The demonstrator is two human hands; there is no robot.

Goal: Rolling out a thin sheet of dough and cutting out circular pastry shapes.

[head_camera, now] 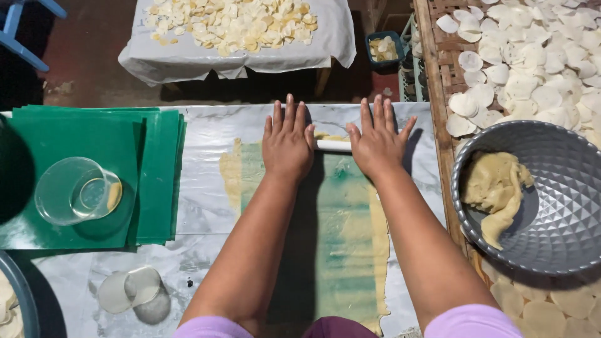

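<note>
- The white rolling pin (333, 145) shows only between the two palms; its ends lie hidden under them.
- The metal bowl (543, 200), at three o'clock, is cut by the right edge.
- At seven o'clock, a dark tub (19, 294) is cropped by the corner.
- Contents of the small crate (384, 49) at one o'clock are too small to tell.

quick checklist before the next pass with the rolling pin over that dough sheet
1. Both hands on the pin: left hand and right hand lie flat, palms down, on the white rolling pin. Ok.
2. Pin on the dough: it sits at the far end of the thin dough sheet. Ok.
3. Sheet evenness: green shows through the middle, edges look thicker. Not ok.
4. Backing under the dough: whether it lies flat cannot be seen. Cannot tell.
5. More dough at hand: a lump sits in the metal basin on the right. Ok.
6. Clear cup out of the way, on the green sheets. Ok.
</note>
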